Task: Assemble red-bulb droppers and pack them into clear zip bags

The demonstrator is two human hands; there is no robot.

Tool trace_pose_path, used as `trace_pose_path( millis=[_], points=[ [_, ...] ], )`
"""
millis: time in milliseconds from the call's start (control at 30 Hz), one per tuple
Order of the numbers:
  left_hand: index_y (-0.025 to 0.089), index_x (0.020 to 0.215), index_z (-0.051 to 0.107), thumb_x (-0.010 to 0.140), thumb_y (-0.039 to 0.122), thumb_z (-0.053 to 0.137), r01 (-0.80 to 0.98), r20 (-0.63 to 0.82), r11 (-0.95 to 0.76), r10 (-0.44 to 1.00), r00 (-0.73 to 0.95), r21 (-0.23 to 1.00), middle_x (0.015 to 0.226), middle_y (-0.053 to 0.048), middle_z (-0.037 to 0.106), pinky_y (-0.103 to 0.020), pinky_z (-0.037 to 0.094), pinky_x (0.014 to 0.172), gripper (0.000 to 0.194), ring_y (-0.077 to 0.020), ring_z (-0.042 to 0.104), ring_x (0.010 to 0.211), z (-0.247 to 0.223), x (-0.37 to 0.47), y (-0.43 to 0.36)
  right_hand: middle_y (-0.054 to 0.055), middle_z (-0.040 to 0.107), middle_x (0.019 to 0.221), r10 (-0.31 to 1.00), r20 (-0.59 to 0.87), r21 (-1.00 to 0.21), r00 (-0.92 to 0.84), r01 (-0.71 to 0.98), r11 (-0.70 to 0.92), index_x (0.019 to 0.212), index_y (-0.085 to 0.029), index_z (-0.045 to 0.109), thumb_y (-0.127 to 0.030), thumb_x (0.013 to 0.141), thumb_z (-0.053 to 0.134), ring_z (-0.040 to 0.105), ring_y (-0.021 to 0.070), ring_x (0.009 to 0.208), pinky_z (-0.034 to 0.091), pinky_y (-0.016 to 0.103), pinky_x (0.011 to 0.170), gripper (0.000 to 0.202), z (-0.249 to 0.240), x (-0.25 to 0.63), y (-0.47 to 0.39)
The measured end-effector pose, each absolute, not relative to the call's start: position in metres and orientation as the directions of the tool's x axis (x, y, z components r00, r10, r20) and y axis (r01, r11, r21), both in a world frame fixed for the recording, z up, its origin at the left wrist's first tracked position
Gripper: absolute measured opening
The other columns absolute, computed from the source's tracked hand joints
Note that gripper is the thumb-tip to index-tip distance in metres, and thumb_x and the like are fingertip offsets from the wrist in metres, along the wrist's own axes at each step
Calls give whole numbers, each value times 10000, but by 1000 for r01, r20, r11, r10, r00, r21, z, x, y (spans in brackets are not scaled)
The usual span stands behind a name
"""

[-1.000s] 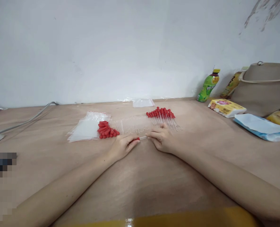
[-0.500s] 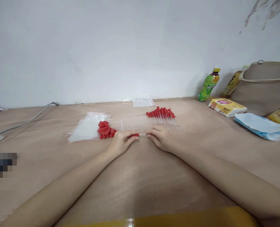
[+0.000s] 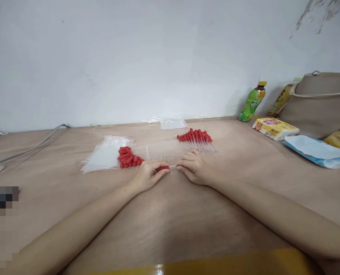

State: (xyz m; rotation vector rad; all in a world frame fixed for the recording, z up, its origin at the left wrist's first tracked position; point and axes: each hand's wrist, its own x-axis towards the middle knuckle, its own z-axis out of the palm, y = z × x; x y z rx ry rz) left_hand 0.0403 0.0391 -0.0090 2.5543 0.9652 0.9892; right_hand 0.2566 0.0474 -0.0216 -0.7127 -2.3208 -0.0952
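My left hand (image 3: 149,173) is closed on a red rubber dropper bulb (image 3: 163,167). From the bulb's right end a thin clear glass dropper tube (image 3: 172,167) runs level into my right hand (image 3: 193,167), whose fingers pinch it. The tube's far end is hidden by those fingers. Just left of my left hand lies a heap of loose red bulbs (image 3: 127,157). Behind both hands a row of clear tubes (image 3: 162,149) lies side by side. Beyond my right hand are several droppers with red bulbs fitted (image 3: 197,136), their tips pointing toward me.
Clear zip bags (image 3: 102,154) are stacked left of the loose bulbs, and another bag (image 3: 173,124) lies near the wall. At right stand a green bottle (image 3: 252,102), a tissue pack (image 3: 275,128), a blue-white packet (image 3: 319,151) and a beige bag (image 3: 320,103). A grey cable (image 3: 40,143) crosses the left.
Both hands have shifted very slightly toward me, with the bulb and tube still held between them. The piles around them look the same.
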Motion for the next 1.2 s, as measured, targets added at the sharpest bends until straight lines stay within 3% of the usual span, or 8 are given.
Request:
trace_pose_path(
  millis=[433, 867, 1000, 1100, 1200],
  points=[
    [159, 873, 623, 846, 260, 511, 473, 537, -803, 594, 599, 361, 777, -33, 663, -236, 474, 635, 153, -128, 601, 687, -10, 43, 39, 16, 560, 652, 452, 630, -55, -632, 544, 837, 691, -162, 556, -248, 891, 361, 441, 123, 633, 273, 316, 746, 293, -19, 250, 46],
    [155, 904, 630, 843, 250, 519, 450, 571, -832, 552, 608, 325, 801, -43, 672, -240, 488, 638, 159, -133, 613, 698, -11, 43, 41, 19, 566, 641, 529, 543, -133, -652, 556, 821, 673, -152, 543, -234, 893, 328, 437, 120, 620, 243, 306, 732, 318, -19, 247, 46],
    [166, 922, 628, 841, 243, 522, 459, 565, -820, 570, 597, 342, 833, -40, 678, -244, 499, 660, 154, -139, 625, 732, -12, 43, 42, 23, 591, 688, 569, 512, -164, -643, 577, 800, 756, -154, 593, -251, 909, 328, 459, 128, 677, 237, 309, 751, 321, -17, 246, 46],
    [172, 959, 617, 833, 248, 534, 499, 578, -798, 594, 560, 338, 882, -47, 676, -264, 506, 711, 169, -149, 630, 783, -12, 40, 43, 37, 607, 757, 557, 518, -104, -649, 599, 794, 842, -178, 634, -297, 898, 385, 466, 146, 750, 233, 316, 762, 281, -12, 249, 45],
    [165, 1057, 576, 812, 283, 564, 574, 609, -762, 616, 500, 299, 962, -71, 654, -311, 501, 779, 273, -177, 613, 872, -12, 35, 43, 51, 605, 775, 572, 520, -31, -634, 655, 755, 806, -182, 659, -306, 868, 438, 466, 154, 764, 234, 322, 740, 261, -6, 257, 45]
  ],
)
